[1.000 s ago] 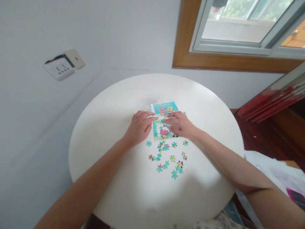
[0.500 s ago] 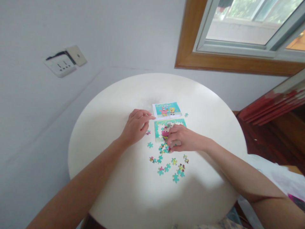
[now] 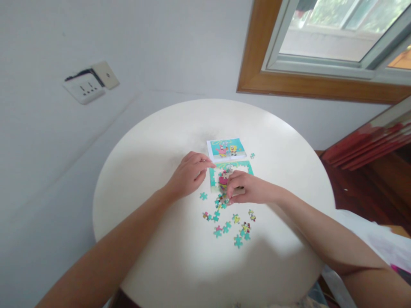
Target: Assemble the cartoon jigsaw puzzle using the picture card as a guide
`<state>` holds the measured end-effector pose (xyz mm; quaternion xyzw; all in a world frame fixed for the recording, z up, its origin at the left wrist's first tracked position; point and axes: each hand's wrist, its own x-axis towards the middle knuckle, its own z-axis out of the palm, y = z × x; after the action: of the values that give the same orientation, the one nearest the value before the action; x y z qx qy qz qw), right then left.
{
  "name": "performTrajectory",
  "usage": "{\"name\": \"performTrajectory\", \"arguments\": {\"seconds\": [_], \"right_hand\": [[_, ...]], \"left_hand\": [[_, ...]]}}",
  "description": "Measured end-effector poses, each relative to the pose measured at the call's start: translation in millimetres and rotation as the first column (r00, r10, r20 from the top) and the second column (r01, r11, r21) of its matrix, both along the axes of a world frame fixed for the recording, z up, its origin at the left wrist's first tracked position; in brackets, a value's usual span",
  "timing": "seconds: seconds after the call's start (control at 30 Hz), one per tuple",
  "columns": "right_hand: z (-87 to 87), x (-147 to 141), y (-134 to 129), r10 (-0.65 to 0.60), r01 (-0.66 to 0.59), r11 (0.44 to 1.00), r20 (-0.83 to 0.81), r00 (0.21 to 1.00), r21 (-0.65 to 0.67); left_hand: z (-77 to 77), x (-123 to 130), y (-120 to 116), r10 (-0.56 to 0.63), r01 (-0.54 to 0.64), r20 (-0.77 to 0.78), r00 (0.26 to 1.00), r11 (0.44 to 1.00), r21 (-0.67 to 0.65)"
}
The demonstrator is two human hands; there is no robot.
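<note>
A partly filled jigsaw puzzle [image 3: 213, 182] with a teal border lies at the middle of the table. Just behind it is a picture card [image 3: 226, 148] showing a pink and a yellow cartoon figure. My left hand [image 3: 190, 174] rests at the puzzle's left side, fingers apart, a fingertip at its upper left corner. Over the puzzle's right part and lower edge is my right hand [image 3: 243, 187], thumb and fingers curled together by a small pile of pieces [image 3: 221, 201]; whatever they pinch is too small to make out. More loose pieces [image 3: 238, 241] are scattered nearer to me.
The round white table [image 3: 144, 149] stands against a wall with a socket [image 3: 85, 87]. One stray piece [image 3: 252, 155] lies right of the card. A wood-framed window [image 3: 289, 81] is at upper right, with a red curtain [image 3: 362, 147] below.
My left hand has shifted right and slightly toward me, now covering the piece that lay beside the puzzle. My right hand's fingers have drawn closer together near the pile.
</note>
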<state>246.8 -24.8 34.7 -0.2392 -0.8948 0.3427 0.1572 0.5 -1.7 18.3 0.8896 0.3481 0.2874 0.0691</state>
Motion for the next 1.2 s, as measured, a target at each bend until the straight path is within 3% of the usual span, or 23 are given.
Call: {"name": "performTrajectory", "arguments": {"seconds": [0.13, 0.27, 0.37, 0.5, 0.63, 0.8, 0.93, 1.03, 1.2], "right_hand": [[-2.8, 0.0, 5.4, -0.259, 0.257, 0.966, -0.124, 0.958, -0.027], [-6.1, 2.3, 9.8, -0.405, 0.407, 0.913, -0.133, 0.905, -0.011], [-3.5, 4.3, 10.2, -0.337, 0.338, 0.941, -0.130, 0.932, -0.014], [1.2, 6.8, 7.9, -0.125, 0.126, 0.992, -0.034, 0.992, 0.022], [1.5, 9.6, 3.2, 0.012, -0.021, 0.996, 0.112, 0.994, 0.088], [0.7, 2.3, 0.4, -0.072, 0.042, 0.982, 0.156, 0.985, 0.186], [-1.7, -24.2, 7.4, -0.217, 0.166, 0.937, 0.139, 0.966, 0.306], [-7.3, -48.0, 17.4, -0.263, 0.168, 0.904, 0.200, 0.944, 0.394], [-15.7, -69.3, 33.1, -0.305, 0.202, 0.897, 0.219, 0.927, 0.394]], "left_hand": [[1.2, 4.7, -3.6, -0.071, 0.070, -0.029, 0.997, 0.997, -0.030], [6.4, -1.7, -0.8, 0.014, -0.014, -0.069, 0.998, 1.000, 0.000], [9.4, -15.9, 7.1, 0.095, -0.096, -0.095, 0.991, 0.995, -0.003], [10.8, -33.0, 15.3, -0.011, -0.024, -0.204, 0.979, 0.986, -0.164], [10.4, -37.5, 15.6, -0.083, 0.010, -0.250, 0.965, 0.960, -0.280], [5.8, -38.1, 14.1, -0.076, -0.019, -0.302, 0.950, 0.955, -0.297], [3.1, -39.6, 13.5, -0.035, -0.058, -0.292, 0.956, 0.951, -0.305], [2.3, -40.7, 13.5, -0.003, -0.093, -0.298, 0.954, 0.947, -0.309], [2.0, -42.1, 14.0, -0.003, -0.101, -0.303, 0.953, 0.939, -0.328]]}}
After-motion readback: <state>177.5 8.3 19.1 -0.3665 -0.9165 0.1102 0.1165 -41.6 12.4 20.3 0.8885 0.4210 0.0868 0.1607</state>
